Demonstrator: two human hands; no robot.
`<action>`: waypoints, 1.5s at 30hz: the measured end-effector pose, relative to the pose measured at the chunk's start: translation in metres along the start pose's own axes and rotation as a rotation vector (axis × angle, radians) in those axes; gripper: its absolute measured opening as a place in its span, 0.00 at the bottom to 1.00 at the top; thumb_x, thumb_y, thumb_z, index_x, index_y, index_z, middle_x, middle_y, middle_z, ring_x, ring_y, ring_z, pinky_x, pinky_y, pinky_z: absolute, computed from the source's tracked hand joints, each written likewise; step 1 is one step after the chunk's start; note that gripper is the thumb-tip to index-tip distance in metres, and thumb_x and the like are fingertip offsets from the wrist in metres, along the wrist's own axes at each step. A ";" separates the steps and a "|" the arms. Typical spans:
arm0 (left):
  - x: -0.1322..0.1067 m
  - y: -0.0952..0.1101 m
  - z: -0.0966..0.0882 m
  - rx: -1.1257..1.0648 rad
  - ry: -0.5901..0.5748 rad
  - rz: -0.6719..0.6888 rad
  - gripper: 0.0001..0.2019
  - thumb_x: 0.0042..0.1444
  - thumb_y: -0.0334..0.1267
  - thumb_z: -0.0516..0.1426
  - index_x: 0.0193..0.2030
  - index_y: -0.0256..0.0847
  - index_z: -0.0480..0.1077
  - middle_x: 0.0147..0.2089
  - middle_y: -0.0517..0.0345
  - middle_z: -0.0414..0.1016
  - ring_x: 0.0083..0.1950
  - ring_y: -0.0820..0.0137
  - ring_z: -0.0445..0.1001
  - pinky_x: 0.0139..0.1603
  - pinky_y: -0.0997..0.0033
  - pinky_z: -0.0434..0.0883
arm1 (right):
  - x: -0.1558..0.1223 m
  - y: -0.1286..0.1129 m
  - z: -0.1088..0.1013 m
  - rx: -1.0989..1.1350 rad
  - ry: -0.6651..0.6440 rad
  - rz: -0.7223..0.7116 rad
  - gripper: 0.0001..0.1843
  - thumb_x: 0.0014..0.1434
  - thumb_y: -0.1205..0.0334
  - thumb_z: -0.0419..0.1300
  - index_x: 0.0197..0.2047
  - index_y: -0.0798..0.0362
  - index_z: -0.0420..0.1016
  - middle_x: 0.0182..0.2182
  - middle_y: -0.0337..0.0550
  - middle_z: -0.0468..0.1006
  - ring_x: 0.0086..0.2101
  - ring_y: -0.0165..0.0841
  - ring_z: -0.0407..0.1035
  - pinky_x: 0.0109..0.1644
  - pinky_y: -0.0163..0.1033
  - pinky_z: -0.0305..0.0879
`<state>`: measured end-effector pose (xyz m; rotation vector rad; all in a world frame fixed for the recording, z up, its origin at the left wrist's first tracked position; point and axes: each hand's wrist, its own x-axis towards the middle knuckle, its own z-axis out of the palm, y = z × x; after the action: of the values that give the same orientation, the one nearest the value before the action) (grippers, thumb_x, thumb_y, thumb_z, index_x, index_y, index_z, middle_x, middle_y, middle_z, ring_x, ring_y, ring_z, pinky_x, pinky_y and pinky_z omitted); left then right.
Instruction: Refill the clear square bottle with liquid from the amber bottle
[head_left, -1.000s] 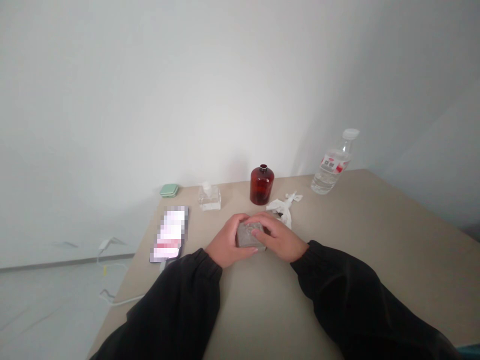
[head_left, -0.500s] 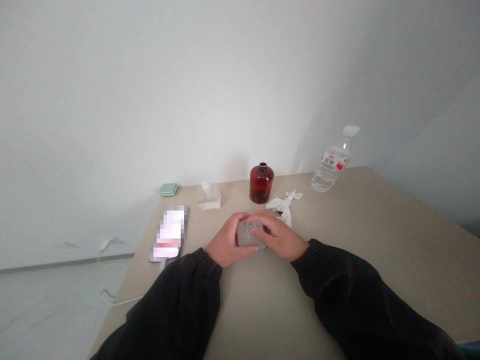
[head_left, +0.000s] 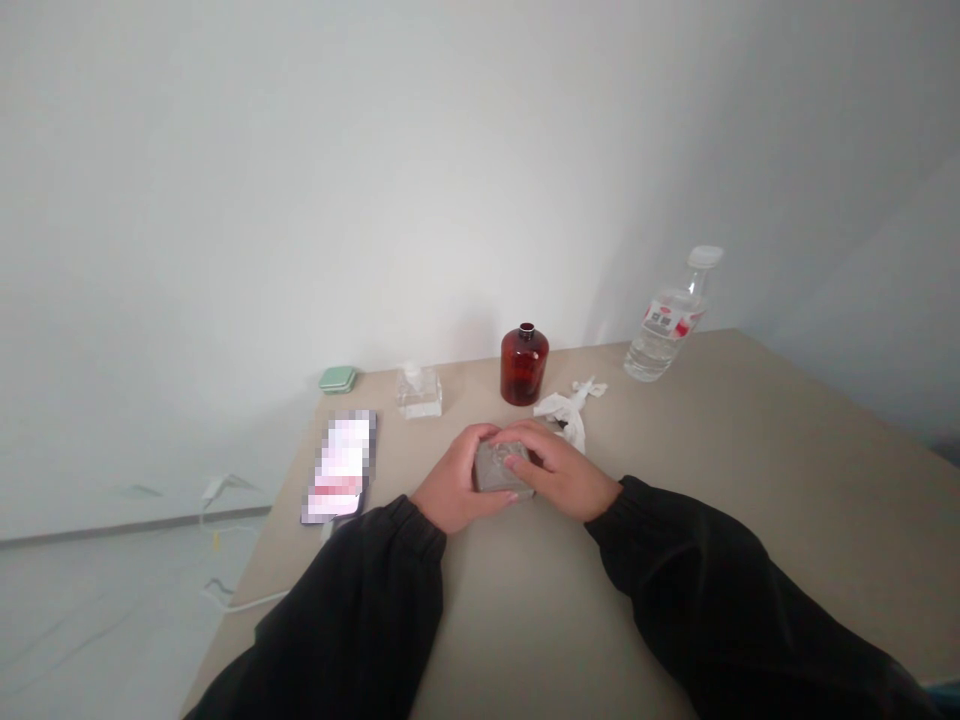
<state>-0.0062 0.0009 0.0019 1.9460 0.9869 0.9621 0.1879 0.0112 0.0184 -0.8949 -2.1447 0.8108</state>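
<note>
Now | left hand, right hand: fingers clamped on gray block | plastic bottle holds water

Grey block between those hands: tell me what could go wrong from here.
The grey block is held between the left hand and right hand; a loose grip could let it drop onto the table. The amber glass bottle stands just beyond the hands, so a careless forward move might tip it. The phone lies near the left hand, and the block might strike it if it fell that way.
</note>
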 end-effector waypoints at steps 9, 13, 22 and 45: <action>-0.001 -0.001 0.000 -0.007 -0.005 -0.001 0.34 0.44 0.40 0.67 0.57 0.40 0.58 0.55 0.47 0.66 0.56 0.54 0.66 0.59 0.53 0.63 | 0.000 0.000 0.000 -0.001 0.009 -0.021 0.14 0.64 0.58 0.54 0.51 0.52 0.71 0.46 0.49 0.73 0.47 0.39 0.68 0.55 0.48 0.63; 0.000 -0.001 0.000 -0.016 0.000 0.000 0.34 0.44 0.40 0.67 0.56 0.40 0.58 0.54 0.47 0.66 0.56 0.54 0.67 0.59 0.52 0.64 | 0.000 0.000 0.000 -0.006 0.008 -0.008 0.14 0.64 0.58 0.54 0.52 0.51 0.71 0.46 0.49 0.73 0.47 0.39 0.68 0.54 0.48 0.63; 0.001 0.000 -0.001 -0.008 -0.020 0.011 0.33 0.45 0.41 0.67 0.56 0.38 0.58 0.53 0.47 0.67 0.55 0.55 0.67 0.58 0.54 0.65 | 0.001 -0.002 0.000 -0.020 0.004 -0.025 0.14 0.64 0.58 0.54 0.51 0.53 0.71 0.45 0.49 0.73 0.47 0.39 0.68 0.55 0.47 0.63; 0.000 -0.006 -0.001 -0.011 -0.027 0.024 0.34 0.46 0.42 0.67 0.57 0.41 0.57 0.54 0.48 0.66 0.55 0.56 0.67 0.58 0.54 0.64 | 0.001 -0.001 0.000 -0.013 0.012 -0.043 0.13 0.64 0.59 0.54 0.51 0.51 0.71 0.46 0.49 0.74 0.48 0.40 0.68 0.55 0.49 0.63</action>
<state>-0.0092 0.0033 -0.0027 1.9608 0.9433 0.9508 0.1871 0.0111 0.0193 -0.8553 -2.1537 0.7700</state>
